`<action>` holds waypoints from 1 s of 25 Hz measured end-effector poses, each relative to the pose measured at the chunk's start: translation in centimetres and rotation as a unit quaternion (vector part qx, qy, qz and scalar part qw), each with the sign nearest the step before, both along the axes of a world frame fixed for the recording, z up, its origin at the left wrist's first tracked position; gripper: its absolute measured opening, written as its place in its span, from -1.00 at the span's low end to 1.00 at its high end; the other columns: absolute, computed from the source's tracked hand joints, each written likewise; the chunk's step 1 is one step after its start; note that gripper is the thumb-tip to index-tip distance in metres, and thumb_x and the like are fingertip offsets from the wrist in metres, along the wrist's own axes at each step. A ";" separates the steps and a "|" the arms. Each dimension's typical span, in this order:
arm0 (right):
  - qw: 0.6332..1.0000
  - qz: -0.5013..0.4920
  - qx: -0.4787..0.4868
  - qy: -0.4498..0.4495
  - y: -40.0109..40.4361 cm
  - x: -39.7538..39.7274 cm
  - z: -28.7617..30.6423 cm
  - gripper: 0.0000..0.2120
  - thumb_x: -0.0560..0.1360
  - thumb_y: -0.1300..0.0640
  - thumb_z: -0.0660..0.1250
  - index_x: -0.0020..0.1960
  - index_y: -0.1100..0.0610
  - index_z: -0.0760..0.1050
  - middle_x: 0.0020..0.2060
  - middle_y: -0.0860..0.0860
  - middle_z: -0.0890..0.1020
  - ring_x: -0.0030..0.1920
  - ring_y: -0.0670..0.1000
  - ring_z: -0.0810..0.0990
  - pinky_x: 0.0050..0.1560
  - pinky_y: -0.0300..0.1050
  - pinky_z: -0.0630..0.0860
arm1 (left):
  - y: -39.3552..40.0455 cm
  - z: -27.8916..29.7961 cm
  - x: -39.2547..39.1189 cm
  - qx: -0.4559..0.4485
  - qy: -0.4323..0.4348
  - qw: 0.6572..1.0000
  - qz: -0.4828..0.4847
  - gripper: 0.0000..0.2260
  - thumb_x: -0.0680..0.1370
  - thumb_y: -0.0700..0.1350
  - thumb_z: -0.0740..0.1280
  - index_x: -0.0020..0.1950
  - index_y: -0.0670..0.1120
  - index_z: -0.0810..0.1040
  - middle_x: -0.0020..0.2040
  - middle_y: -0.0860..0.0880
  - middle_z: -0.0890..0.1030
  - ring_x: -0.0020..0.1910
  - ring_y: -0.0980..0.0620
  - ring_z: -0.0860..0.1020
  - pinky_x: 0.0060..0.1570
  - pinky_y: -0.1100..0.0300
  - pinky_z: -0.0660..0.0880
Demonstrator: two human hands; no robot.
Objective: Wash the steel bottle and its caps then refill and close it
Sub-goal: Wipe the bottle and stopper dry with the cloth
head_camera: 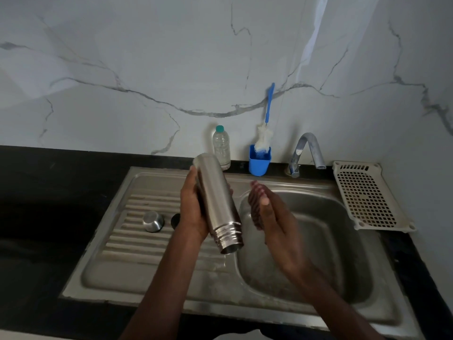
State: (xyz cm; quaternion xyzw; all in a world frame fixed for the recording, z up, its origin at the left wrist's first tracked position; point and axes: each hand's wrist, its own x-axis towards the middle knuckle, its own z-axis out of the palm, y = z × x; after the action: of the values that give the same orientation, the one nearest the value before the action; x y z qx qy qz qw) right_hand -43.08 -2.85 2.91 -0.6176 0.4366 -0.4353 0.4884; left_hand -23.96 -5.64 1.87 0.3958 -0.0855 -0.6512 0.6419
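Observation:
My left hand (193, 207) grips the steel bottle (215, 200) around its middle. The bottle is uncapped and tilted, its threaded open mouth pointing down toward me at the left rim of the sink basin (343, 241). My right hand (272, 217) is just to the right of the bottle over the basin, apart from it. It holds a dark ribbed scrub pad (256, 207) between straight fingers and thumb. A steel cap (153, 220) stands on the ribbed drainboard (137, 244), with a black inner cap (175, 220) beside it, partly hidden by my left wrist.
A blue-handled bottle brush (266, 128) stands in a blue holder (259, 160) at the wall. A clear plastic bottle (221, 146) is left of it. The tap (306, 150) is at the back of the sink, no water running. A cream perforated tray (365, 195) lies right. Black counter surrounds the sink.

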 end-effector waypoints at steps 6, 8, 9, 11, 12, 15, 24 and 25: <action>0.931 0.013 -0.262 0.256 -2.3 4.8 0.4 -0.59 0.75 0.02 0.05 0.55 0.06 0.37 0.60 0.04 0.25 0.63 0.05 0.11 0.61 0.10 0.17 | 1.7 1.4 -3.2 -0.057 -0.049 0.990 -0.121 -0.26 0.65 0.40 -0.01 0.50 -0.13 0.50 0.36 -0.22 0.62 0.33 -0.18 0.62 0.31 -0.04 0.57; 0.975 -0.042 -0.156 0.150 -5.4 5.0 2.5 -0.61 0.76 0.00 0.05 0.53 0.04 0.40 0.52 -0.03 0.39 0.57 -0.07 0.25 0.59 0.04 0.23 | 2.5 1.8 -3.8 -0.058 -0.071 0.983 -0.162 -0.30 0.61 0.39 0.08 0.50 -0.10 0.50 0.36 -0.24 0.62 0.29 -0.22 0.64 0.24 -0.11 0.61; 0.995 -0.056 -0.061 0.058 -6.5 4.9 3.5 -0.63 0.76 -0.01 0.07 0.50 0.01 0.43 0.43 -0.10 0.47 0.48 -0.13 0.37 0.55 0.01 0.30 | 2.6 1.7 -3.8 -0.059 -0.093 0.978 -0.179 -0.34 0.60 0.36 0.14 0.47 -0.10 0.51 0.30 -0.26 0.65 0.18 -0.23 0.68 0.13 -0.13 0.65; 0.993 -0.043 0.090 -0.067 -7.5 4.7 4.5 -0.65 0.74 -0.03 0.11 0.44 -0.01 0.51 0.31 -0.18 0.57 0.35 -0.18 0.51 0.49 -0.03 0.40 | 2.4 1.4 -3.5 -0.081 -0.179 0.961 -0.196 -0.47 0.63 0.24 0.32 0.39 -0.14 0.54 0.17 -0.30 0.68 -0.04 -0.24 0.71 -0.06 -0.12 0.68; 0.995 -0.030 0.078 -0.055 -7.1 4.2 4.7 -0.66 0.74 -0.04 0.13 0.39 -0.01 0.55 0.26 -0.19 0.62 0.30 -0.18 0.57 0.43 -0.06 0.47 | 2.2 1.5 -3.0 -0.096 -0.226 0.949 -0.196 -0.55 0.63 0.15 0.39 0.35 -0.16 0.54 0.10 -0.30 0.69 -0.12 -0.23 0.71 -0.12 -0.09 0.67; 0.983 0.037 -0.139 0.110 -6.8 2.1 4.6 -0.71 0.72 -0.03 0.17 0.29 -0.03 0.62 0.07 -0.18 0.70 0.04 -0.21 0.67 0.06 -0.20 0.63 | 1.9 2.2 -1.3 -0.108 -0.332 0.913 -0.210 -0.66 0.58 -0.05 0.48 0.29 -0.16 0.57 0.01 -0.22 0.74 -0.16 -0.14 0.71 -0.16 -0.04 0.66; 0.859 0.110 -0.355 0.353 -7.6 3.0 4.8 -0.71 0.69 -0.08 0.18 0.06 -0.02 0.65 -0.05 -0.13 0.65 -0.02 -0.07 0.63 0.01 -0.09 0.55 | 1.6 1.9 -1.1 -0.106 -0.569 0.794 -0.185 -0.54 0.37 -0.04 0.66 0.21 0.03 0.61 0.02 0.07 0.74 -0.02 0.15 0.71 0.04 0.00 0.67; 0.891 0.100 -0.295 0.329 -7.4 3.0 5.5 -0.72 0.69 -0.10 0.19 0.01 -0.07 0.65 -0.10 -0.16 0.65 -0.05 -0.11 0.64 -0.04 -0.15 0.54 | 2.0 1.7 -1.0 -0.113 -0.569 0.795 -0.179 -0.47 0.34 -0.02 0.69 0.24 0.03 0.58 0.04 0.09 0.73 -0.01 0.17 0.70 0.01 0.10 0.66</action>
State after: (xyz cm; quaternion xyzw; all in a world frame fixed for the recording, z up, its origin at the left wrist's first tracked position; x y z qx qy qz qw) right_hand -40.04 -10.28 8.43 -0.8816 0.3598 -0.2642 0.1533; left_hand -24.98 -3.62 3.57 0.5972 -0.5777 -0.3971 0.3898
